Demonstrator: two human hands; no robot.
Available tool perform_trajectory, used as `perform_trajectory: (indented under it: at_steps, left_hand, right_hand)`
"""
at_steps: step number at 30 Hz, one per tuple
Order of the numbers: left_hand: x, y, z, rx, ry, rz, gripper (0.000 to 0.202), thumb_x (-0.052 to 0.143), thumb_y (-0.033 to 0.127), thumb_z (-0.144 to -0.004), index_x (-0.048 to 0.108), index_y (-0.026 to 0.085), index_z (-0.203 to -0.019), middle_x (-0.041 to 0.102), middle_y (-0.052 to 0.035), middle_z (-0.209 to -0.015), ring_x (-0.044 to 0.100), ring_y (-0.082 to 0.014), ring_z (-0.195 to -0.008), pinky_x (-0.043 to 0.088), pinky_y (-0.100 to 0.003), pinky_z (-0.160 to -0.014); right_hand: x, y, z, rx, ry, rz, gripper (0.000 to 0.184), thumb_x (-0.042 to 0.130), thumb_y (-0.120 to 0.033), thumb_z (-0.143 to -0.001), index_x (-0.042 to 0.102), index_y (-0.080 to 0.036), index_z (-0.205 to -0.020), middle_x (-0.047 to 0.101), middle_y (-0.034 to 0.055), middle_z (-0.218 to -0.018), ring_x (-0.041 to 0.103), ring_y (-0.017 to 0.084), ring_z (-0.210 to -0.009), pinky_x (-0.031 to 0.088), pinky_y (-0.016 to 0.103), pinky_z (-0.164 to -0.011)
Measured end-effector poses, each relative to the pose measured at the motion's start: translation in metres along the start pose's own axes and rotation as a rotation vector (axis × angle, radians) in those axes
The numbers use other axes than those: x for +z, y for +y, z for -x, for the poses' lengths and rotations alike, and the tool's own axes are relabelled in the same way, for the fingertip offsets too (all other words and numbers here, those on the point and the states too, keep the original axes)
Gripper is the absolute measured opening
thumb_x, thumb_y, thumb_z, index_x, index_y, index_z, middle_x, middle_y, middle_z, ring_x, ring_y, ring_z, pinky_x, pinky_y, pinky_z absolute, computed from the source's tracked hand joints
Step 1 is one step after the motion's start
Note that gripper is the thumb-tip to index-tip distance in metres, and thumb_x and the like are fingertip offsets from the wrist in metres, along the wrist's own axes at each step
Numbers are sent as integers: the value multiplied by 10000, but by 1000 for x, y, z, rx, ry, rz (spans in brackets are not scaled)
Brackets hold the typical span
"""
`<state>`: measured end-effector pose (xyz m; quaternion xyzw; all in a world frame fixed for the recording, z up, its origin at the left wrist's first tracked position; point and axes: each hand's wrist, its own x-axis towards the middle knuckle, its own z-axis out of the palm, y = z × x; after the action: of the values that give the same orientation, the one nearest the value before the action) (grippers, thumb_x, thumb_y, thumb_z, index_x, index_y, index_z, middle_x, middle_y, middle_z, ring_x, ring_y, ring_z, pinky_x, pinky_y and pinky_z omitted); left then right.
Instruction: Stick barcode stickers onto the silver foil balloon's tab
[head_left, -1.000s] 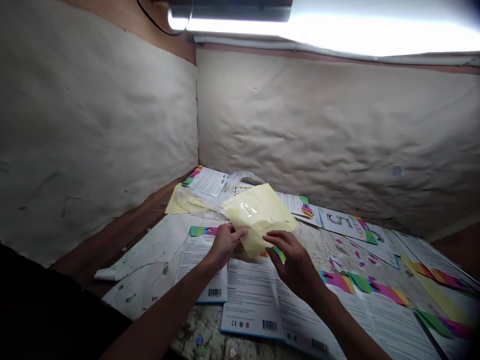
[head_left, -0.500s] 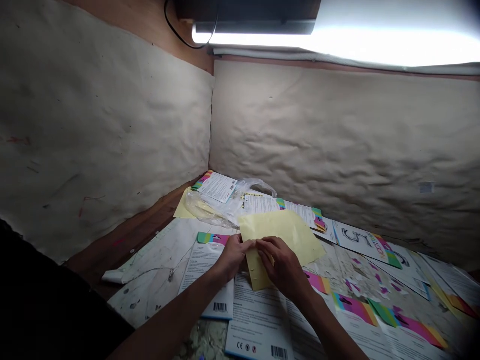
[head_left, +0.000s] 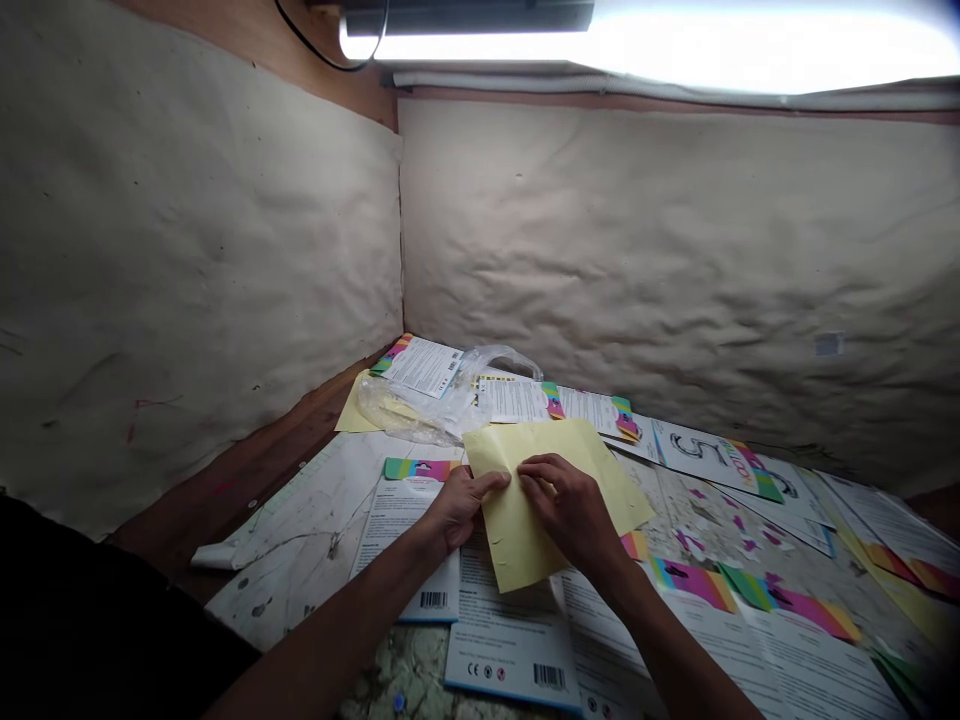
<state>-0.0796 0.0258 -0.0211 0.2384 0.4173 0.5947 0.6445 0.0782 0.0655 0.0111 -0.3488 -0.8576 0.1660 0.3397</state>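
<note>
A pale yellow sheet (head_left: 592, 465) with small curved marks near its lower left is held tilted above the table. My left hand (head_left: 459, 505) grips its left edge, thumb on top and fingers underneath. My right hand (head_left: 566, 505) is over the middle of the sheet, its thumb and fingertips pinched together against the surface; whatever they hold is too small to make out. Beneath the hands lie printed cards with colourful top strips: one card (head_left: 405, 545) by my left wrist and another card (head_left: 510, 640) below the sheet.
A clear plastic bag (head_left: 420, 410) lies at the back among more cards, beside another yellow sheet (head_left: 351, 408). Cards with a large silver "5" (head_left: 697, 450) line the back right. Pink scraps (head_left: 686, 543) are scattered on the worn table. Paper-covered walls (head_left: 637, 230) enclose the corner under a lit tube.
The view has shifted slightly. My right fingertips have moved apart from my left thumb, onto the sheet's surface. The sheet's lower part has swung out a little and shows more fully.
</note>
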Motion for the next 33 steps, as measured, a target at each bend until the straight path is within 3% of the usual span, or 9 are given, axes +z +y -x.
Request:
perform_trajectory:
  at_steps: [10,19,25,33]
  left_hand:
    - [4,2,5,60,-66,-44,459,830,357,-589,719,100,-952,732,-103,-821,673,-233,-708,511,-329,-693]
    - [5,0,6,180,-14,-127,368,804,380,-656,716,101,-878,726,-97,-830,662,-220,-708,511,-298,-663]
    - [3,1,6,319,26,-419,300,732,375,-729,731,102,-855,725,-90,-819,657,-221,-708,502,-271,-611]
    - [3,2,8,307,-13,-574,268,731,370,-726,740,111,-792,740,-88,-800,665,-219,-686,488,-250,-580]
  right_hand:
    - [-6,0,-2,7,15,-83,180,544,-180,-867,718,-224,-878,706,44,-944,675,195,-835,543,318,-756]
    - [-8,-5,-2,5,12,-134,178,552,-207,-875,723,-230,-921,704,50,-975,674,198,-874,553,313,-751]
    - [-7,-6,-2,30,47,-158,116,635,-281,-837,711,-211,-891,703,75,-939,669,211,-803,552,321,-704]
    - [-28,-4,2,155,44,-124,152,565,-203,-859,704,-208,-797,711,17,-801,658,157,-690,512,248,-623]
